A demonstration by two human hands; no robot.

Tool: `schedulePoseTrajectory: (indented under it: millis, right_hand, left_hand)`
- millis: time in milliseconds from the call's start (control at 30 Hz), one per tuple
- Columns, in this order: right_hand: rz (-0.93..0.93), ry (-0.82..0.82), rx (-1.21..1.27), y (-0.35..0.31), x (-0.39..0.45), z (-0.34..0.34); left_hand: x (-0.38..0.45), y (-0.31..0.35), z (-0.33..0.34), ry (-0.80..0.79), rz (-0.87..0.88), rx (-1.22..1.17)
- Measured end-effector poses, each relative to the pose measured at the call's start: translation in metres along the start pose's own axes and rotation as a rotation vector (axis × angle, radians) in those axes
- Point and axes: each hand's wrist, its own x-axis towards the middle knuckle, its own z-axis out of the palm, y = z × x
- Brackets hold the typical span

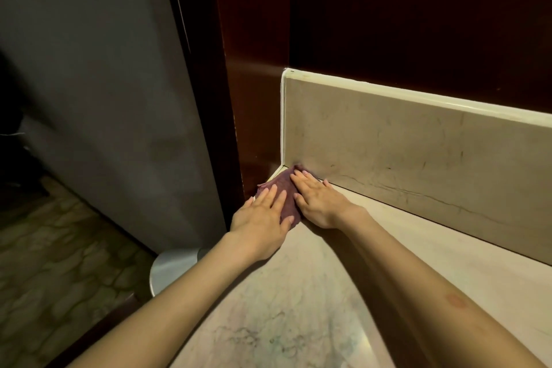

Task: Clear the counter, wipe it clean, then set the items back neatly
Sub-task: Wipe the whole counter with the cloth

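Observation:
A small purple cloth (287,197) lies flat in the far left corner of the pale marble counter (286,308). My left hand (263,218) presses on the cloth's left side with straight fingers. My right hand (316,200) lies flat on its right side, fingertips reaching the corner where the counter meets the beige backsplash (418,152). Both hands cover most of the cloth. No other items are on the visible counter.
A dark red-brown wall panel (257,69) rises behind and left of the corner. A grey door or panel (104,84) stands to the left. Below the counter's left edge sits a round white lid (170,272) on a patterned floor (59,263).

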Motion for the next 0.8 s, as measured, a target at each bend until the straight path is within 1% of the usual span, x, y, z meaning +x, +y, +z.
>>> schedulePoseTrajectory:
  millis: [267,400,500,800]
  right_hand:
    - [-0.099,-0.070,0.025,-0.008,0.023,-0.009]
    - [-0.123,-0.065,0.026,-0.005,0.022,-0.009]
    - [-0.139,-0.060,0.008,-0.008,0.018,-0.006]
    - [-0.202,-0.043,-0.010,-0.038,-0.013,0.013]
  left_hand:
    - [-0.003,0.010,-0.005,0.017,-0.104,0.054]
    - [-0.004,0.012,-0.005,0.010,-0.125,0.069]
    - [-0.010,0.012,-0.007,-0.021,-0.131,0.077]
    - [-0.061,-0.010,0.003,0.017,-0.112,0.052]
